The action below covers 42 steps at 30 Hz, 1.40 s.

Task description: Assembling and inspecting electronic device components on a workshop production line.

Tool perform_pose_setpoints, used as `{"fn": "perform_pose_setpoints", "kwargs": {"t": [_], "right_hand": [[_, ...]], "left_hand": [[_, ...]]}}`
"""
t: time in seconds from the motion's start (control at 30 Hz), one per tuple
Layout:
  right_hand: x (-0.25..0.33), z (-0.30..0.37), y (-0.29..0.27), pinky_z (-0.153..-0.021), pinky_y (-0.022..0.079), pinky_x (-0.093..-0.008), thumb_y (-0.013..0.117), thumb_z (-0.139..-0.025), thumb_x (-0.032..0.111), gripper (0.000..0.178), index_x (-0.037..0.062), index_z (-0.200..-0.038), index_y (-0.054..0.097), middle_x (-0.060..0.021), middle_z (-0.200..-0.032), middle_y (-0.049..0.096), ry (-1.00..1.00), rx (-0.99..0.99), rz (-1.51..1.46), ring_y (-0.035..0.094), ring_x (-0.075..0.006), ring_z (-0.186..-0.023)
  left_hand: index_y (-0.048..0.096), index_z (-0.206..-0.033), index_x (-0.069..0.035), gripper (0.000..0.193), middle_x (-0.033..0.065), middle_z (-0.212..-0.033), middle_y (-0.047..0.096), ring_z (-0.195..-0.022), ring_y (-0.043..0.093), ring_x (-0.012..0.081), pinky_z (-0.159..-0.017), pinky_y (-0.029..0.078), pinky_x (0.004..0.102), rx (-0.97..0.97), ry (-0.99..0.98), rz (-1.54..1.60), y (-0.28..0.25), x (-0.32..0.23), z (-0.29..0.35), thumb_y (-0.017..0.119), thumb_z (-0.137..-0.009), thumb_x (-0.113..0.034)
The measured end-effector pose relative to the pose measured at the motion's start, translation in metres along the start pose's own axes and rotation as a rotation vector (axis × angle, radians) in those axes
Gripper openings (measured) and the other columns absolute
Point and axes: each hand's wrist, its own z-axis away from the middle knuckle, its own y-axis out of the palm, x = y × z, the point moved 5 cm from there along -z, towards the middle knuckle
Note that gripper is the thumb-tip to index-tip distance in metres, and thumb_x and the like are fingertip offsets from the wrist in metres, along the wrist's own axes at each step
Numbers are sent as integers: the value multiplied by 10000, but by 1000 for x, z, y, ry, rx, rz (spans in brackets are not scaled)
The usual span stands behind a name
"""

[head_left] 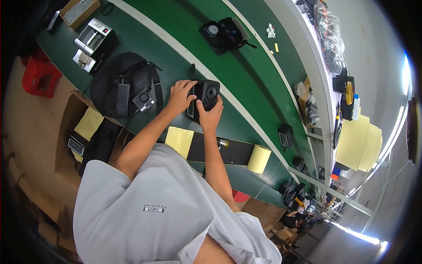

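Both my hands are on a black box-shaped device (207, 93) with a big round lens-like face, at the edge of the green workbench. My right hand (210, 116) grips its near right side, thumb on the left and fingers round the right edge. My left hand (179, 97) holds its left side, where a ribbed strip (190, 110) shows. Just left lies a round black bag (103, 90) bearing a black rectangular piece (123, 99) and a small grey camera-like unit (144, 99).
On the green belt (176, 31) beyond a pale rail sits a similar black unit with a strap (222, 35). A silver-black machine (94, 42) stands far left. Nearer me are a yellow sheet (179, 141), a power screwdriver (223, 143) and a yellow roll (259, 159). Shelving (316, 114) runs along the right.
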Motion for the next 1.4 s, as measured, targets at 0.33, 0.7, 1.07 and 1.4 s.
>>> {"fn": "perform_pose_setpoints", "kwargs": {"t": [0.33, 0.7, 1.07, 1.4], "right_hand": [[4, -3, 5, -940, 450, -505, 797, -733, 464, 922, 23, -1424, 377, -275, -1203, 512, -33, 12, 167, 540, -447, -1098], [10, -5, 6, -926, 454, -517, 802, -718, 501, 942, 17, -1410, 384, -279, -1189, 513, -37, 17, 255, 543, -449, -1087], [11, -9, 5, -937, 453, -514, 784, -722, 550, 965, 24, -1422, 377, -288, -1197, 509, 22, 56, 283, 538, -454, -1101], [10, -5, 5, -913, 469, -507, 795, -713, 512, 937, 19, -1404, 399, -285, -1180, 519, -36, 33, 305, 554, -447, -1071]], "left_hand": [[510, -1341, -61, 632, 129, -1284, 564, -1216, 521, 327, -979, 394, 450, -39, -20, 106, 8, 10, -1, 762, -764, -117], [550, -1246, -19, 595, 153, -1175, 612, -1000, 630, 339, -851, 514, 410, -47, -74, 261, 7, 17, -6, 783, -699, -11], [571, -1208, -26, 560, 155, -1139, 612, -1038, 608, 340, -899, 498, 403, -49, -81, 245, 7, 19, -6, 778, -688, -3], [569, -1211, -6, 589, 162, -1155, 621, -1055, 610, 325, -936, 490, 391, -53, -135, 316, 14, 25, -6, 805, -671, -6]]}}
